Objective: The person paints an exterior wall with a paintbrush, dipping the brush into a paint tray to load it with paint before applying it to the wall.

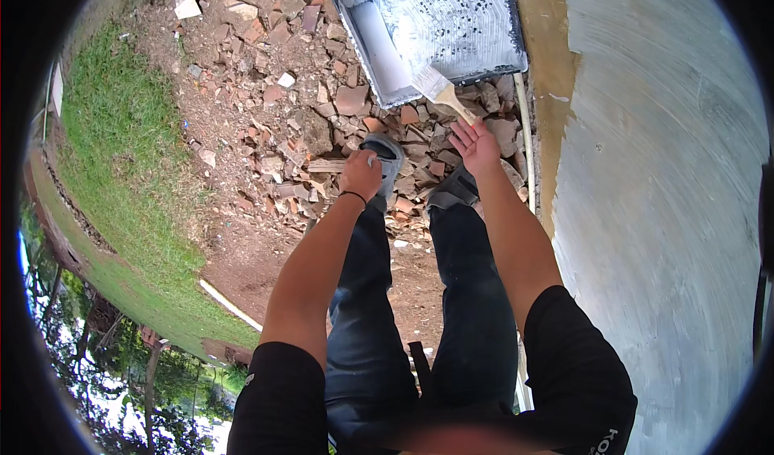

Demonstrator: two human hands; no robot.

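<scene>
A flat paintbrush with a pale wooden handle and whitish bristles is held by my right hand, its fingers at the handle's end. The bristles overlap the near edge of a black paint tray coated with white paint. Dark specks show through the paint on its ridged slope, and the well at its left side looks white. My left hand, with a dark band at the wrist, is closed above my left shoe. What its curled fingers hold, if anything, is hidden.
Broken brick and tile rubble lies under the tray and around my feet. On the right a wall carries streaky pale grey paint, with a brown strip along its lower edge. A thin pale pipe runs beside it. Grass spreads on the left.
</scene>
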